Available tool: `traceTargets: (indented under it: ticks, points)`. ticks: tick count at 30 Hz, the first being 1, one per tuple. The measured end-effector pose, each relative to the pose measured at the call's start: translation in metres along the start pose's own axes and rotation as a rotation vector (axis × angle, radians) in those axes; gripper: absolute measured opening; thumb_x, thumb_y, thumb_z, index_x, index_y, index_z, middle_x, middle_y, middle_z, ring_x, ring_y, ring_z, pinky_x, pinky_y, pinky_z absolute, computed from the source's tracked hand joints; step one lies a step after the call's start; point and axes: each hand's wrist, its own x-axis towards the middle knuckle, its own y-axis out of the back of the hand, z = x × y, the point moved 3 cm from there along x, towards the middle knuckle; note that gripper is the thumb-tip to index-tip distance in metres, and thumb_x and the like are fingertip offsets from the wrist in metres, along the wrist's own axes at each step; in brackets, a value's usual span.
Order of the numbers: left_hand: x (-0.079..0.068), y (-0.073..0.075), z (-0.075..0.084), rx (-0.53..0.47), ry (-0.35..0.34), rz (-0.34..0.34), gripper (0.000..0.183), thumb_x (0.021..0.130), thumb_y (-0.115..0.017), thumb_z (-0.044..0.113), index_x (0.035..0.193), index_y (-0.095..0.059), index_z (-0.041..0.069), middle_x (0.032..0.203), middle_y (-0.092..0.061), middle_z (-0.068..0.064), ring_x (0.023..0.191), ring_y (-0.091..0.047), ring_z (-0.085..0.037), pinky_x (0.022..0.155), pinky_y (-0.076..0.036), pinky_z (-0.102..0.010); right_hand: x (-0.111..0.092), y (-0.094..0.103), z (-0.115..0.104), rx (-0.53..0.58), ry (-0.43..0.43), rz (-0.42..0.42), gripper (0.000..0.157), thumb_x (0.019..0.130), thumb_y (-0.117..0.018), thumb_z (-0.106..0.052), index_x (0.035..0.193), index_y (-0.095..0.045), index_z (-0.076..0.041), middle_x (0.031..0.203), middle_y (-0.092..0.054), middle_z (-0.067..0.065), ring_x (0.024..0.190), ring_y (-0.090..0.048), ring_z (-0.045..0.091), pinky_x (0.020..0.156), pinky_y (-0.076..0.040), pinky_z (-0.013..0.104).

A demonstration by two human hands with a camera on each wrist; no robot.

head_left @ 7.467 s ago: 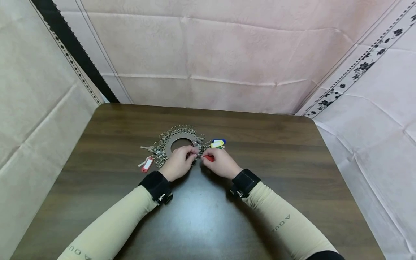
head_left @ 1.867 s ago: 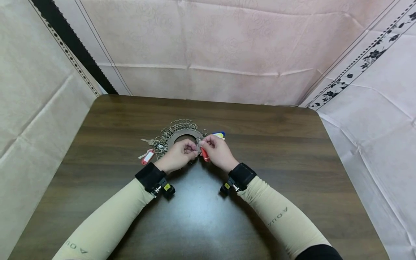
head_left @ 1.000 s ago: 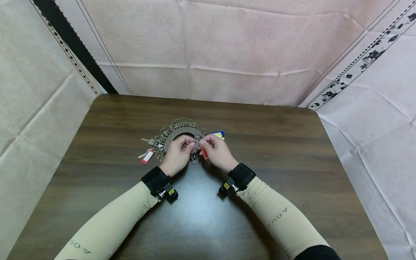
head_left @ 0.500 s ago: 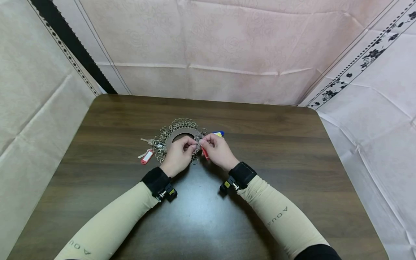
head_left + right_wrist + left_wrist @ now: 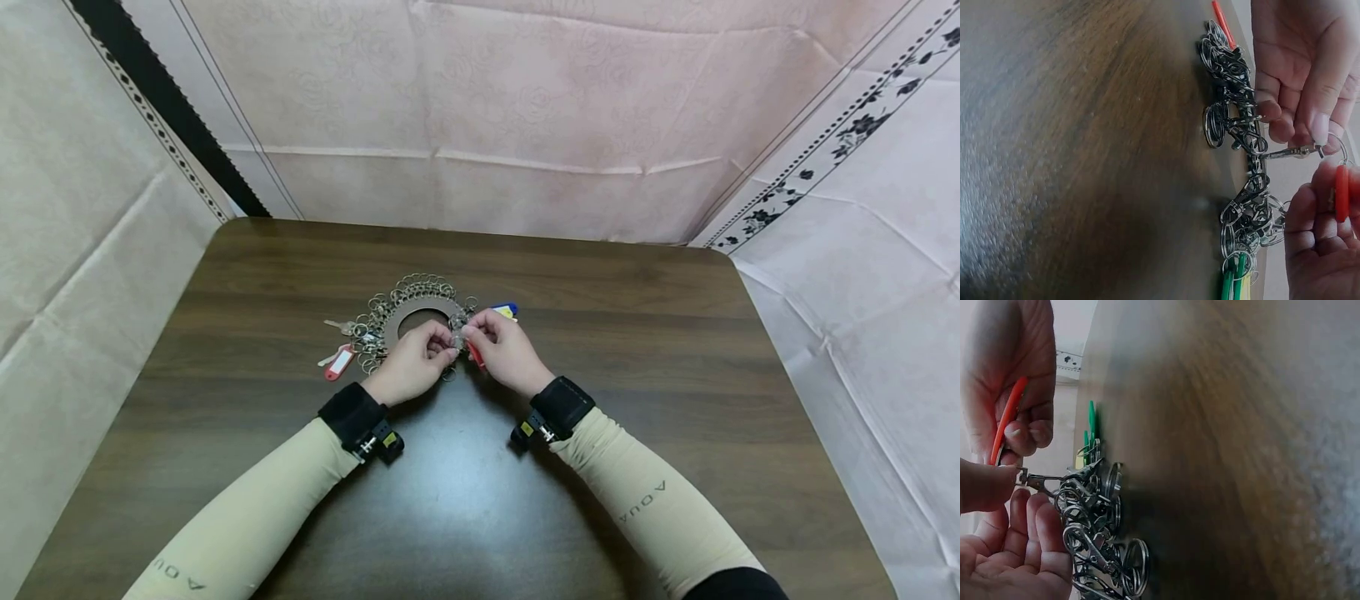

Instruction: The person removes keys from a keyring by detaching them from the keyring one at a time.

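A flat grey ring (image 5: pixel 422 302) strung with many metal clasps and split rings (image 5: pixel 375 304) lies on the table. My left hand (image 5: pixel 412 362) is at its right front, pinching one metal swivel clasp (image 5: pixel 1297 151) between thumb and fingers; the clasp stands out from the cluster. Right beside it my right hand (image 5: pixel 508 352) holds a red key tag (image 5: pixel 1009 422) in its fingers. In the right wrist view a thin split ring (image 5: pixel 1342 147) joins the top of this tag and reaches the clasp end; whether they are linked I cannot tell.
Another red key tag (image 5: pixel 340 363) with a white label and keys (image 5: pixel 341 326) lie at the ring's left. Blue and yellow tags (image 5: pixel 505 309) sit behind my right hand; green tags (image 5: pixel 1092 415) show in the left wrist view. Cloth (image 5: pixel 480 125) hangs beyond the brown table (image 5: pixel 600 317).
The red tag in my right hand has turned from lying sideways to slanting downward. My left hand has shifted slightly left and toward me in the last half second. The head view has tilted slightly.
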Motion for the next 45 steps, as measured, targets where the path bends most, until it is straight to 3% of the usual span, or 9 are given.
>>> traceTargets:
  ticks: [7, 16, 20, 27, 34, 39, 45]
  points:
    - [0.001, 0.004, -0.004, -0.069, 0.025, 0.066, 0.008, 0.091, -0.059, 0.004, 0.097, -0.061, -0.001, 0.087, -0.065, -0.016, 0.077, -0.061, -0.019, 0.071, -0.052, -0.034, 0.0, -0.003, -0.001, 0.033, -0.013, -0.031, 0.017, 0.098, -0.05, -0.008, 0.093, -0.054, 0.007, 0.068, -0.057, 0.02, 0.053, -0.053, 0.03, 0.045, -0.044, 0.025]
    - [0.0, 0.004, -0.003, -0.029, 0.01, 0.088, 0.008, 0.09, -0.058, 0.003, 0.095, -0.062, -0.002, 0.082, -0.064, -0.014, 0.071, -0.058, -0.018, 0.066, -0.05, -0.033, 0.011, -0.01, 0.035, 0.024, -0.053, -0.036, 0.02, 0.099, -0.051, -0.021, 0.092, -0.056, -0.002, 0.067, -0.059, 0.011, 0.054, -0.056, 0.018, 0.046, -0.047, 0.027]
    - [-0.001, 0.002, -0.002, -0.012, 0.019, 0.087, 0.008, 0.09, -0.058, 0.004, 0.095, -0.062, -0.001, 0.081, -0.064, -0.013, 0.07, -0.057, -0.017, 0.064, -0.049, -0.032, 0.011, -0.01, 0.037, 0.022, -0.053, -0.029, 0.018, 0.099, -0.051, -0.019, 0.09, -0.055, -0.004, 0.065, -0.059, 0.008, 0.055, -0.058, 0.021, 0.045, -0.048, 0.027]
    - [-0.004, 0.001, 0.001, 0.006, 0.016, 0.125, 0.01, 0.09, -0.057, 0.005, 0.095, -0.064, -0.002, 0.083, -0.066, -0.015, 0.072, -0.058, -0.017, 0.066, -0.049, -0.032, 0.012, -0.011, 0.037, 0.059, -0.087, -0.036, 0.018, 0.099, -0.05, -0.018, 0.09, -0.055, -0.004, 0.066, -0.058, 0.007, 0.067, -0.061, 0.037, 0.047, -0.046, 0.025]
    - [-0.004, 0.002, 0.003, -0.012, 0.004, 0.122, 0.009, 0.09, -0.058, 0.003, 0.094, -0.064, -0.002, 0.08, -0.065, -0.014, 0.069, -0.057, -0.016, 0.063, -0.048, -0.03, 0.011, -0.012, 0.037, 0.109, -0.115, -0.046, 0.017, 0.1, -0.048, -0.015, 0.093, -0.056, -0.001, 0.068, -0.057, 0.006, 0.069, -0.06, 0.038, 0.047, -0.045, 0.023]
    - [-0.001, 0.003, 0.001, -0.045, 0.005, 0.12, 0.007, 0.089, -0.059, 0.002, 0.093, -0.064, -0.002, 0.081, -0.065, -0.014, 0.069, -0.058, -0.016, 0.064, -0.05, -0.03, 0.012, -0.012, 0.037, 0.073, -0.092, -0.033, 0.018, 0.1, -0.048, -0.016, 0.094, -0.054, -0.001, 0.069, -0.058, 0.01, 0.066, -0.059, 0.038, 0.046, -0.045, 0.022]
    - [-0.001, 0.003, -0.002, -0.061, 0.008, 0.019, 0.013, 0.089, -0.061, 0.003, 0.1, -0.065, -0.003, 0.091, -0.068, -0.018, 0.08, -0.062, -0.018, 0.074, -0.053, -0.036, 0.012, -0.011, 0.039, 0.068, -0.071, -0.019, 0.022, 0.1, -0.047, -0.017, 0.1, -0.054, 0.004, 0.077, -0.061, 0.024, 0.069, -0.059, 0.042, 0.047, -0.044, 0.025]
